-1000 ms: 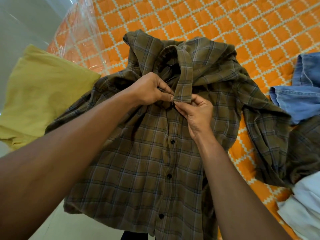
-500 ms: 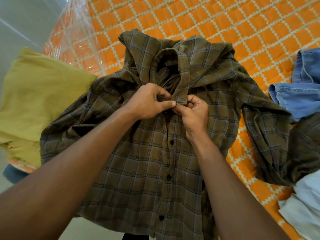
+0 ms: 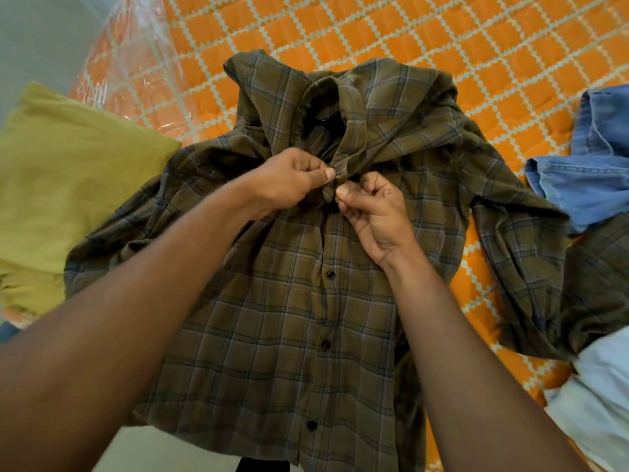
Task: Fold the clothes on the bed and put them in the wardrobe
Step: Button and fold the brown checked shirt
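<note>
An olive-brown plaid shirt [image 3: 272, 318] lies front up on the orange patterned bed [image 3: 391, 32], collar away from me, black buttons down its placket. My left hand [image 3: 289, 180] pinches the placket just below the collar, thumb against a small black button. My right hand [image 3: 374, 212] pinches the opposite edge of the placket at the same spot, fingers curled. Both hands meet at the shirt's top button. The shirt's right sleeve trails toward the right edge of the bed.
A yellow-green garment [image 3: 68, 185] lies at the left. Blue denim [image 3: 592, 165] sits at the right, with a white garment [image 3: 602, 403] below it. Clear plastic wrap [image 3: 136, 63] covers the bed's left edge. Grey floor [image 3: 41, 32] shows upper left.
Both hands have drawn closer at the top of the placket. The collar tip that hung between them is now bunched under the thumbs at the button.
</note>
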